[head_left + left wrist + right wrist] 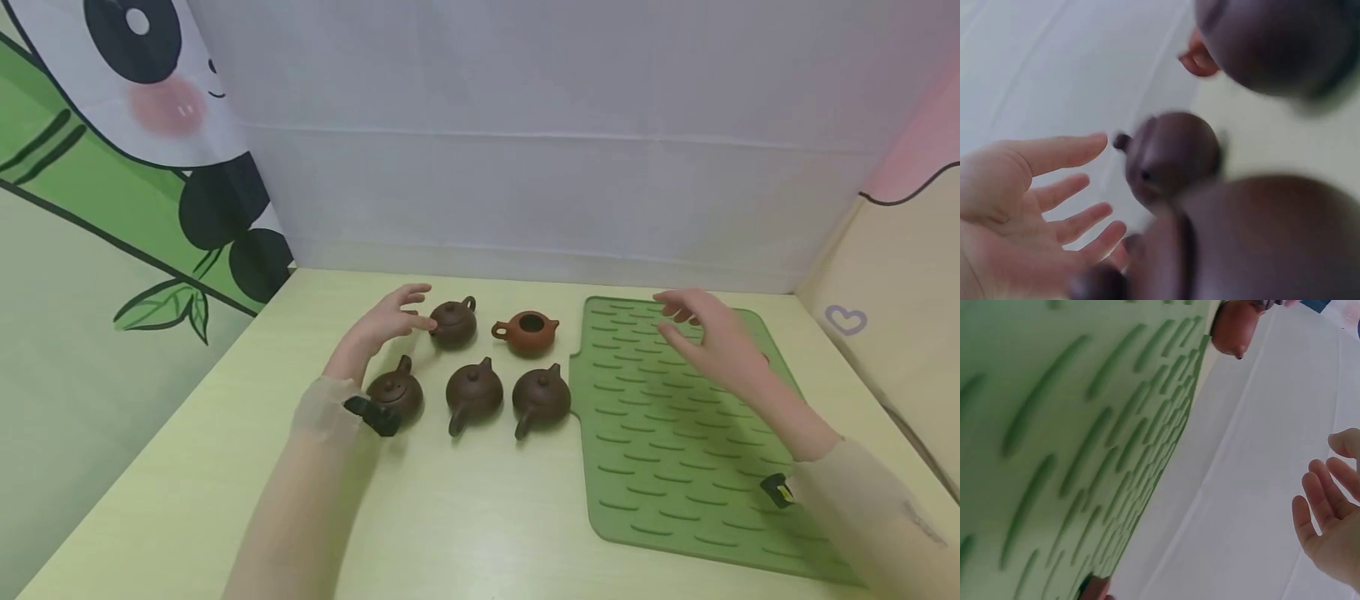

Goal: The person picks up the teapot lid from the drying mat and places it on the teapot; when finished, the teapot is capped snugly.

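Observation:
My left hand [381,323] hovers over the left of the table, fingers spread and thumb tip beside a dark brown lidded teapot [455,327]. In the left wrist view a gap shows between the thumb and that teapot [1175,156]. To its right sits a reddish clay teapot [517,340] with its top uncovered. Three more dark lidded teapots form a nearer row: a left one [401,390], a middle one [475,396] and a right one [543,402]. My right hand [712,337] is raised above the green mat [660,467], fingers loosely bent, holding nothing.
The ridged mat covers the table's right side. On its far right, a small reddish object [1094,587] is mostly hidden behind my right hand in the head view. A pale cloth wall [525,200] stands behind the table [450,517], with printed cloth at both sides.

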